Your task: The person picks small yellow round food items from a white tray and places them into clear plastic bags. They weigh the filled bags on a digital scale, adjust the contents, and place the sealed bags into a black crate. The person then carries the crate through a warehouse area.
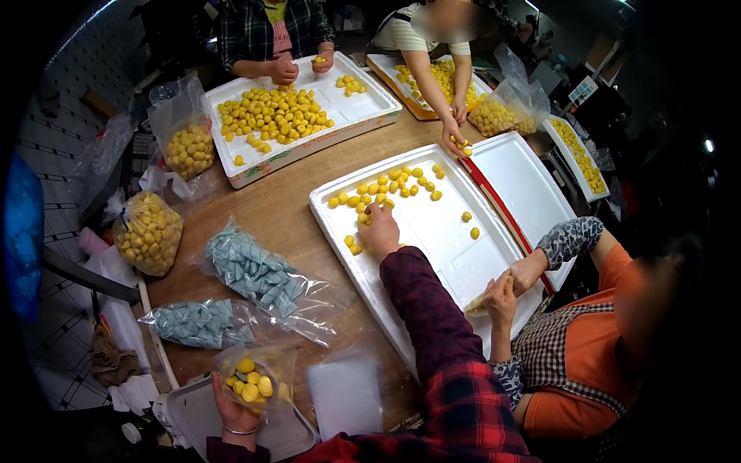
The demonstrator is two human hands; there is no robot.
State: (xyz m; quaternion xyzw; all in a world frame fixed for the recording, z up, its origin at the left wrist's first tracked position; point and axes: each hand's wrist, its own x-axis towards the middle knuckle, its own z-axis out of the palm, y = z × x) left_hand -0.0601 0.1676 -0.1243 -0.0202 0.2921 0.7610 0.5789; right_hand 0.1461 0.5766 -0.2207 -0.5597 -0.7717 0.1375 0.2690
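Observation:
My left hand (pixel 233 406) holds up a clear plastic bag (pixel 272 366) with several yellow nut-like balls (pixel 252 386) in its bottom, over a grey tray (pixel 200 408) at the lower left. My right hand (pixel 382 230) reaches into a white foam tray (pixel 324 231) in the middle, its fingers around yellow balls (pixel 364 218). More loose balls (pixel 396 175) lie spread over the far half of this tray. Flat empty plastic bags (pixel 345 399) are stacked on the wooden table between my arms.
Bags of small blue-grey packets (pixel 249 266) and filled bags (pixel 149 232) lie to the left. A foam tray (pixel 365 124) heaped with balls stands beyond. Two people work across the table; another person's hands (pixel 502 296) are over my tray's right edge. A white lid-like tray (pixel 521 173) lies beside it.

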